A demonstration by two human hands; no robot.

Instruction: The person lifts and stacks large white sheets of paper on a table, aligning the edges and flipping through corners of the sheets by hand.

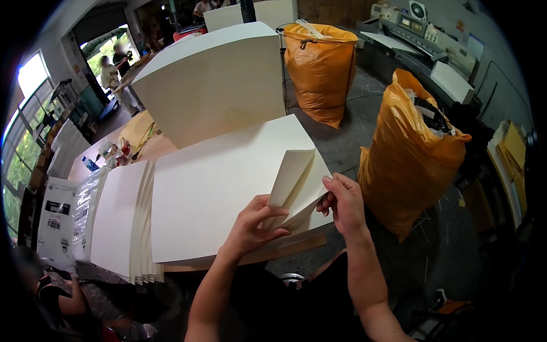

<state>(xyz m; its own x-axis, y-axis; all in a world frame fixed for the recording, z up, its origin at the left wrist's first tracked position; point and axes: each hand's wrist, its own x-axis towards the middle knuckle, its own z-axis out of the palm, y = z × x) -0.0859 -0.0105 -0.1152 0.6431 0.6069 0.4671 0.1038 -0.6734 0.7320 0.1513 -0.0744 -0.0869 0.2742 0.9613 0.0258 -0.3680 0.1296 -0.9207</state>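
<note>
A large stack of white paper sheets (211, 196) lies on the table in front of me. At its near right corner, a few sheets are bent up into a folded flap (289, 174). My left hand (250, 225) grips the lower part of this flap between thumb and fingers. My right hand (346, 205) pinches the right edge of the lifted sheets, thumb on top and fingers curled beneath. How many sheets each hand holds is hard to make out. Left of the stack lie fanned batches of similar white sheets (122, 214).
Behind the stack rises a tall block of paper (211, 85). Two orange sacks, one farther (319, 74) and one nearer (407, 157), stand on the floor to the right. A machine (421, 40) lines the right wall. A seated person (71, 296) is at lower left.
</note>
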